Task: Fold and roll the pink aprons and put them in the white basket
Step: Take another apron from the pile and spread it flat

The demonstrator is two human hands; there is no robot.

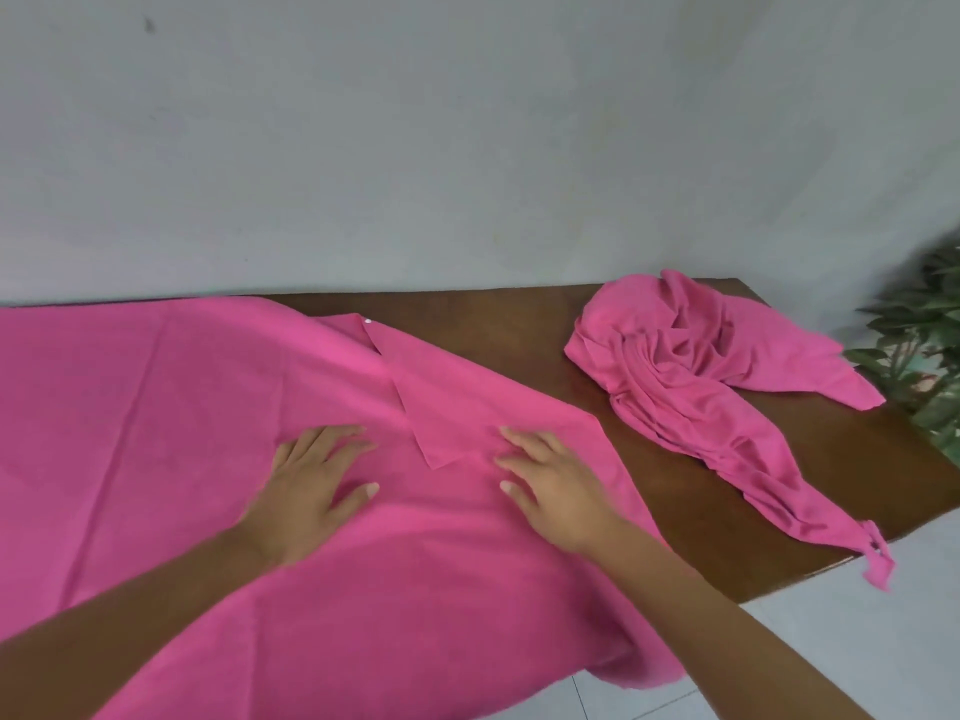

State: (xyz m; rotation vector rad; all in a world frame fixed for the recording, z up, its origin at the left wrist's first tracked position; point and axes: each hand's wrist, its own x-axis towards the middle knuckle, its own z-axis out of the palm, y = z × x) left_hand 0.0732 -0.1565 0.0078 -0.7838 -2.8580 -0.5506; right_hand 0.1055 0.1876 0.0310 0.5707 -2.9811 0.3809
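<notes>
Brown table (519, 324). Spread apron (182, 407) covers its left part, long axis left to right, near edge hanging off. Crumpled apron (691, 366) lies at right, trailing toward the near corner. Left hand (311, 491) and right hand (550, 485) press flat on the spread apron, fingers straight, slightly splayed.

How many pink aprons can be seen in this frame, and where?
2. The spread apron covers the left part of the table, under the left hand and right hand. The crumpled apron lies at its right end. Others may be out of view.
</notes>
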